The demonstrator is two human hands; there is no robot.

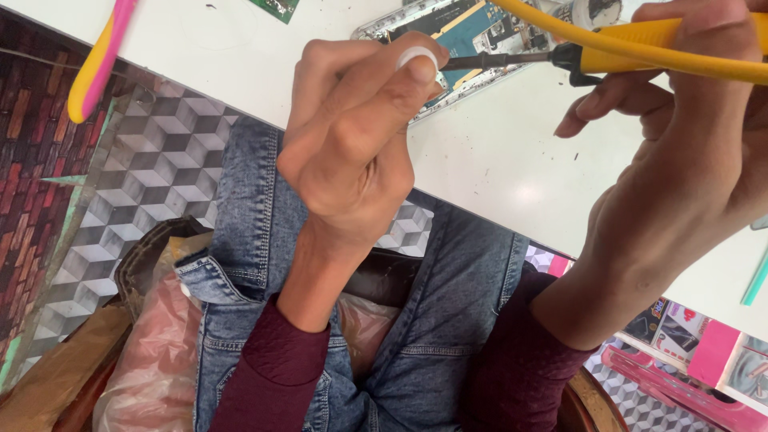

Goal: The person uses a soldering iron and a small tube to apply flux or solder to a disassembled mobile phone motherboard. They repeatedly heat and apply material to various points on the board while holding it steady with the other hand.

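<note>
Yellow soldering iron point(640, 44) gripped in raised right hand point(680, 168).

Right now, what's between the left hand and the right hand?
In the head view, the yellow tool's dark metal tip spans the gap from right hand to left hand, over the opened phone on the white table.

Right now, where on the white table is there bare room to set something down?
The white table is bare between the left hand and right hand, below the opened phone, and at the top left beside the pink-and-yellow tool. It is crowded around the phone, where the yellow soldering iron points.
</note>
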